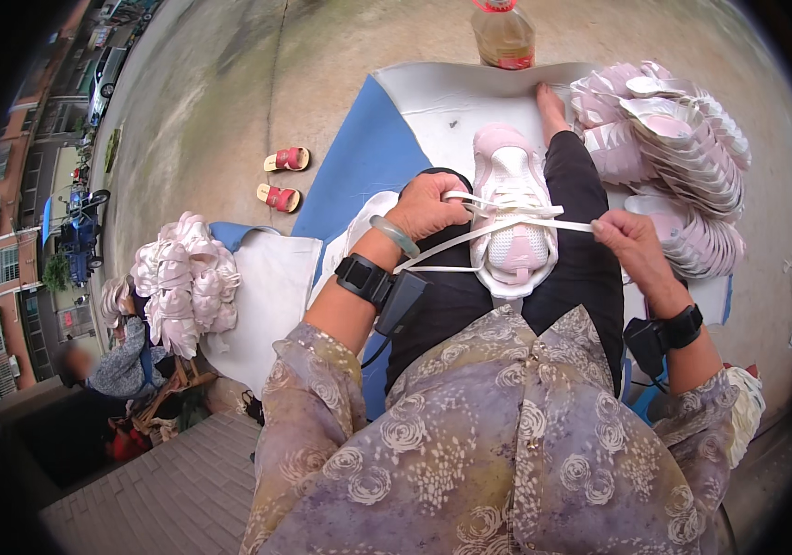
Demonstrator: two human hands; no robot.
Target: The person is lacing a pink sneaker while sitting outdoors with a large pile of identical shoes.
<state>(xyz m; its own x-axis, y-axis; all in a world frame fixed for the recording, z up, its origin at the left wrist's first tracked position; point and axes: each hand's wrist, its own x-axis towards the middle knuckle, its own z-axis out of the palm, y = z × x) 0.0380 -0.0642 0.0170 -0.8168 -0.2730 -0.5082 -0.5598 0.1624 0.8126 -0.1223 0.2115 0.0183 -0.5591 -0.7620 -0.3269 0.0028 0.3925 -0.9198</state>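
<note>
A pink and white shoe upper (513,254) lies lengthwise between my thighs, its mesh face up. A flat white shoelace (567,225) runs across its eyelets. My left hand (428,211), at the upper's left edge, is closed on loops of the lace, with loose strands trailing below it. To the right, my right hand (638,248) pinches the other end and holds it stretched out from the upper. Both wrists carry black straps with small boxes; a pale bangle (395,237) circles the left one.
Stacked pink and white uppers (683,148) lie at the right; another pile (188,277) is at the left. White and blue sheets (359,153) cover the ground. Red sandals (287,159) and a plastic bottle (504,39) stand beyond. Another person (123,361) sits far left.
</note>
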